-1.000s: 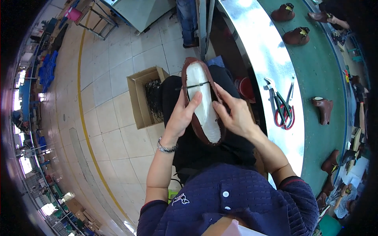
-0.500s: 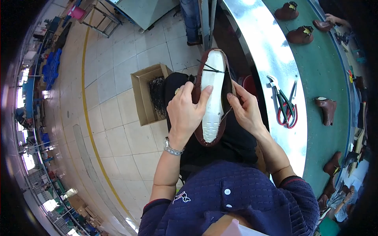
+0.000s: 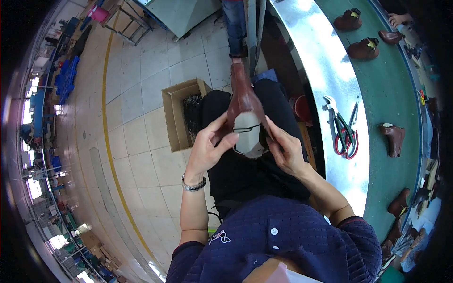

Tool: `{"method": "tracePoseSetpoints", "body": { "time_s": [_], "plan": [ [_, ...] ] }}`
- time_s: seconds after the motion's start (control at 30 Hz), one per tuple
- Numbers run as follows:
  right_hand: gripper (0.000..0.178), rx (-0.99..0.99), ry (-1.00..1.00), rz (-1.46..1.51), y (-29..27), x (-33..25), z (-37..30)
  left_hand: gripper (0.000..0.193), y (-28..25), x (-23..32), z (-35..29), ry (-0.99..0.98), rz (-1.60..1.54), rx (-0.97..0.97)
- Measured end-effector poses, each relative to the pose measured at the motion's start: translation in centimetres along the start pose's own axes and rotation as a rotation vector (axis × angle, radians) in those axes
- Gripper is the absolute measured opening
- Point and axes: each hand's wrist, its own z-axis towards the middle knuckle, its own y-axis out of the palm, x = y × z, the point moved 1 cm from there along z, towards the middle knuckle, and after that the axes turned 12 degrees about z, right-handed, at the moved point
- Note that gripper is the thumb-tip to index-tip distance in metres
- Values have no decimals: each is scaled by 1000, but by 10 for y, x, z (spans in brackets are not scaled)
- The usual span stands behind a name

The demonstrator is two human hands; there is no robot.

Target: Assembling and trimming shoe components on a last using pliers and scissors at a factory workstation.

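Between my two hands is a brown leather boot (image 3: 243, 96), tilted so that its far end points away from me. Its white underside (image 3: 250, 137) faces me, and a dark cord runs across it. My left hand (image 3: 212, 144) grips the left edge, with the thumb over the white underside. On the other side my right hand (image 3: 287, 148) pinches the right edge of the leather, its fingertips partly hidden. The boot is held above my lap, between the knees of my black trousers (image 3: 231, 184).
At my right, a metal shelf (image 3: 349, 188) carries silver-headed pliers (image 3: 331, 103) and red-handled scissors (image 3: 351, 148). Beyond it, a green conveyor (image 3: 375, 94) bears several brown boots (image 3: 392, 139). A cardboard box (image 3: 173, 120) holding black cords stands left of my knees. A red bucket (image 3: 303, 108) is under the shelf.
The boot has tipped from sole-up to end-on, its far end now pointing away and the white underside foreshortened toward me. Both hands have moved slightly down and keep hold of its edges.
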Motion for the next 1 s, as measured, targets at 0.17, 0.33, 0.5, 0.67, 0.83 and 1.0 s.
{"method": "tracePoseSetpoints", "body": {
  "time_s": [0.17,0.33,0.5,0.67,0.83,1.0],
  "plan": [
    [56,-39,66,41,8,4,-4,73,6,-7,-3,40,183,117],
    [58,-28,47,67,11,2,-7,75,19,0,-4,125,278,258],
    [64,77,10,99,15,1,0,75,18,-24,-18,199,148,229],
    [62,83,-13,71,16,4,-5,70,28,-32,-30,303,230,234],
    [61,87,67,137,5,-24,0,83,26,-14,-23,408,505,255],
    [54,-139,15,152,7,-60,33,88,4,-40,-41,-150,-372,180]
  ]
}}
